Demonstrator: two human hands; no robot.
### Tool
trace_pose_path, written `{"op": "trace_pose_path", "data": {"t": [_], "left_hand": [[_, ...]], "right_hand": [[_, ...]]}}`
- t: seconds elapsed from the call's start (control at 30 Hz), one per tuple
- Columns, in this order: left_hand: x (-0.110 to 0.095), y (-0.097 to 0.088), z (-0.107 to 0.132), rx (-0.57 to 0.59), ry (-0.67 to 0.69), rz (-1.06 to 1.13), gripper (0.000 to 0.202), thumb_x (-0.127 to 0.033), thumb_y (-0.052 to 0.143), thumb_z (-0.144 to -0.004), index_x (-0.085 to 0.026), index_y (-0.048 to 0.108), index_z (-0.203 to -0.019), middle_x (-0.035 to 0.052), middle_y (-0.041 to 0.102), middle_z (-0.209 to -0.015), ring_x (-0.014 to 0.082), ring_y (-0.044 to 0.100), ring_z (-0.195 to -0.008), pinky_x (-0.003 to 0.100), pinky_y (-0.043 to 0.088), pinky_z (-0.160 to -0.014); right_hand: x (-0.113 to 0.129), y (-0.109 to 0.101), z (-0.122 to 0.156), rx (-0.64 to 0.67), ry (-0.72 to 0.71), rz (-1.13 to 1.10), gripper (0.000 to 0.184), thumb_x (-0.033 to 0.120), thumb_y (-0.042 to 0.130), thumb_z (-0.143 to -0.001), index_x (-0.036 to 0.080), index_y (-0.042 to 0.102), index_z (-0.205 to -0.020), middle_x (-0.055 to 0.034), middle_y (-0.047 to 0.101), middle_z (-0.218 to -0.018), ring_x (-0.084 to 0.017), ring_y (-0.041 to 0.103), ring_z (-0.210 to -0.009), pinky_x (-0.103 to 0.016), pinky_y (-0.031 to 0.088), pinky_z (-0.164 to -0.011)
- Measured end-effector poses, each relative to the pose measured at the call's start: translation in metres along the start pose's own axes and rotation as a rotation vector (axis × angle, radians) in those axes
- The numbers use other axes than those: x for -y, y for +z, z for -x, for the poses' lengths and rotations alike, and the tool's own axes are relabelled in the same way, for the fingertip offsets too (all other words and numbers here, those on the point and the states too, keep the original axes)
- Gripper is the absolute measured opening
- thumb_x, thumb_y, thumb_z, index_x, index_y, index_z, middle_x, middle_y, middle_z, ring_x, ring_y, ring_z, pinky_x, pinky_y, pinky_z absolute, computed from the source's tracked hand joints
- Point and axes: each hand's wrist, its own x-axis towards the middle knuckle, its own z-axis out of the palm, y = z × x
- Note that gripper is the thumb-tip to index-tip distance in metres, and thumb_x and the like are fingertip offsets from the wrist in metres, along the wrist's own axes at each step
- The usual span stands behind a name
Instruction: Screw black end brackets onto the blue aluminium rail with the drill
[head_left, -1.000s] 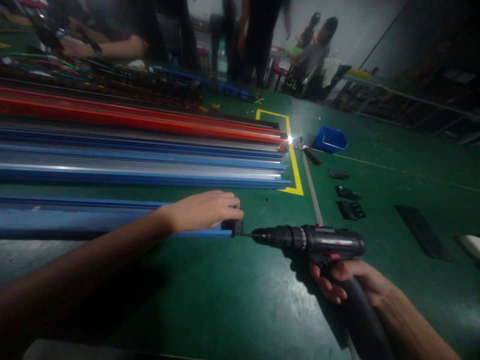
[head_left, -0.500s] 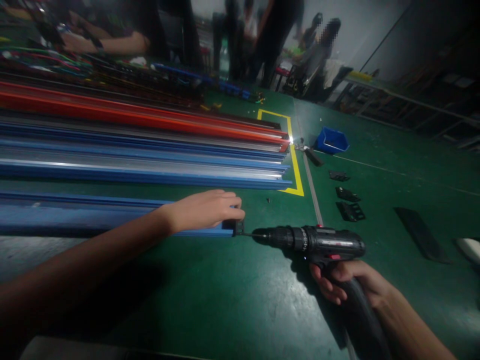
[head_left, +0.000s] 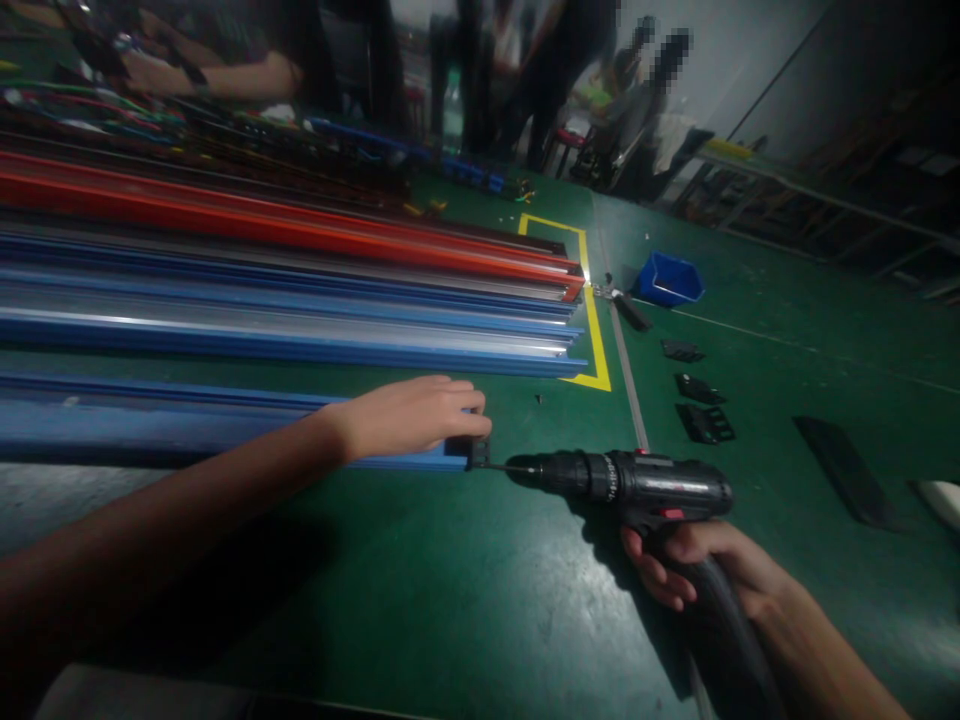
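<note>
Clamped over the near end of a long blue metal rail [head_left: 187, 430], the left hand [head_left: 409, 415] curls its fingers down across the top edge and pins it flat on the green work surface [head_left: 450, 600]. The head view also shows the right hand [head_left: 697, 565] wrapped tight around the grip of a black cordless drill [head_left: 645, 485], forefinger up near the red trigger. The drill lies level, its thin driver bit [head_left: 496, 466] touching a small black end fitting [head_left: 478, 453] on the rail's end face, just below the left fingertips.

Beyond the rail lie stacked blue, silver and orange profiles [head_left: 300, 290], well apart from the hands. A blue plastic bin [head_left: 670, 280] and flat black brackets [head_left: 703, 420] sit to the right, past a yellow tape line [head_left: 596, 340].

The risk, as I judge it, is the bit skating off the fitting: the fingertips sit very near the tip, and a tilted drill or a loose hold on the rail could send it into them.
</note>
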Motion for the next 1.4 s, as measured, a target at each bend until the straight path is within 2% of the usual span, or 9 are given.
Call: {"op": "trace_pose_path", "data": {"t": [0.2,0.43,0.6,0.7,0.8,0.97,1.13,1.4], "left_hand": [[-0.001,-0.002,0.0,-0.001,-0.013,0.043,0.034,0.002,0.051,-0.095,-0.024,0.068,-0.109,0.0035,0.068,-0.111,0.0203,0.06,-0.102,0.031,0.041,-0.087],[0.005,-0.001,0.0,0.009,-0.065,0.304,0.023,-0.018,0.05,-0.107,-0.024,0.069,-0.117,0.0035,0.072,-0.115,0.0202,0.063,-0.11,0.032,0.044,-0.097],[0.008,-0.01,0.0,-0.017,-0.014,0.476,0.024,-0.02,0.051,-0.107,-0.024,0.073,-0.118,0.0049,0.069,-0.131,0.019,0.06,-0.124,0.03,0.041,-0.11],[0.007,-0.014,-0.001,0.009,0.016,0.523,0.024,-0.02,0.052,-0.108,-0.024,0.075,-0.113,0.0045,0.072,-0.124,0.0179,0.061,-0.12,0.029,0.042,-0.108],[0.005,-0.012,-0.001,0.017,0.02,0.457,0.026,-0.014,0.05,-0.106,-0.023,0.074,-0.107,0.0038,0.074,-0.115,0.0174,0.064,-0.112,0.029,0.044,-0.102],[0.002,-0.004,0.001,-0.02,0.006,0.213,0.04,0.003,0.046,-0.097,-0.024,0.072,-0.111,0.0034,0.072,-0.122,0.0199,0.065,-0.114,0.034,0.044,-0.099],[0.001,-0.004,0.0,-0.022,0.014,0.166,0.04,0.004,0.049,-0.093,-0.024,0.072,-0.11,0.0036,0.072,-0.119,0.0204,0.066,-0.109,0.033,0.046,-0.094],[0.0,-0.004,-0.001,0.017,0.006,0.101,0.037,0.002,0.05,-0.095,-0.024,0.071,-0.111,0.0038,0.07,-0.118,0.0208,0.065,-0.107,0.033,0.046,-0.091]], "right_hand": [[0.001,-0.002,-0.002,0.014,0.009,-0.021,0.036,0.023,0.074,-0.076,0.005,0.082,-0.106,-0.0093,0.071,-0.077,-0.008,0.056,-0.052,-0.021,0.055,-0.058],[0.0,-0.003,0.0,0.036,0.011,-0.046,0.038,0.022,0.073,-0.077,0.003,0.081,-0.109,-0.0107,0.073,-0.081,-0.008,0.06,-0.054,-0.022,0.056,-0.06],[0.001,-0.002,0.0,0.06,-0.002,-0.05,0.037,0.02,0.071,-0.079,0.002,0.08,-0.111,-0.011,0.073,-0.083,-0.008,0.062,-0.056,-0.022,0.057,-0.062],[0.002,-0.001,-0.001,0.08,-0.012,-0.039,0.035,0.019,0.07,-0.082,0.003,0.079,-0.112,-0.0105,0.074,-0.084,-0.008,0.062,-0.057,-0.021,0.057,-0.062],[0.002,-0.001,-0.002,0.094,-0.007,-0.045,0.035,0.019,0.069,-0.084,0.003,0.079,-0.113,-0.0105,0.075,-0.085,-0.007,0.063,-0.058,-0.021,0.058,-0.064],[0.002,-0.002,-0.001,0.11,0.006,-0.07,0.036,0.019,0.069,-0.085,0.002,0.078,-0.115,-0.0106,0.075,-0.086,-0.008,0.065,-0.061,-0.022,0.058,-0.066],[0.004,-0.002,0.0,0.095,0.008,-0.048,0.035,0.02,0.07,-0.086,0.003,0.078,-0.115,-0.0102,0.075,-0.086,-0.008,0.063,-0.06,-0.022,0.058,-0.066],[0.003,-0.001,0.0,0.052,0.008,-0.023,0.034,0.022,0.075,-0.081,0.004,0.081,-0.11,-0.0091,0.072,-0.081,-0.007,0.058,-0.055,-0.02,0.056,-0.061]]}}
